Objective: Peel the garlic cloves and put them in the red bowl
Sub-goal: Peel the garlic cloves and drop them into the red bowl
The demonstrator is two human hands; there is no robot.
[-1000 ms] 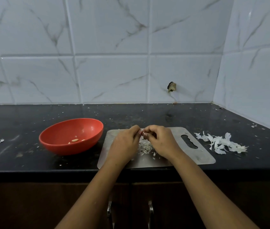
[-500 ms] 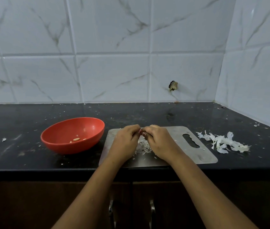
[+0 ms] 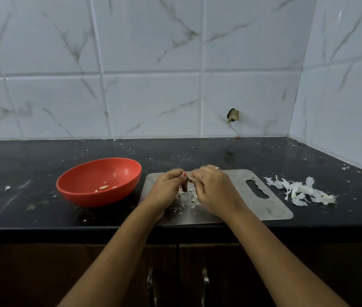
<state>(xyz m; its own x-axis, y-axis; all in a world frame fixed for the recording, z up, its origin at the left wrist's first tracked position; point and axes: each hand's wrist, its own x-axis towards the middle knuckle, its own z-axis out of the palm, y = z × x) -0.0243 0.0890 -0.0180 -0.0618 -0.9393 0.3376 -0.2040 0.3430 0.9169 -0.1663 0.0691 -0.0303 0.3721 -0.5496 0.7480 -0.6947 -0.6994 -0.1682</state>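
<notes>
Steel board [image 3: 270, 209] at the bench [image 3: 31, 165] front edge; above it I see left hand [image 3: 166, 189] and right hand [image 3: 215, 191] pinching one clove [image 3: 190, 178].

The view comes from a camera on the person's head. It faces forward and down, across the surface [image 3: 197, 156] to the tiled wall [image 3: 153, 96]. It sits near: the left hand [image 3: 166, 189] and right hand [image 3: 214, 189], reaching in from the bottom edge, meet about mid-frame. The wide lens curves the tile lines and takes in the corner [image 3: 296, 96] at right. Under the surface edge, what seem cabinet doors [image 3: 64, 273] show dimly.
</notes>
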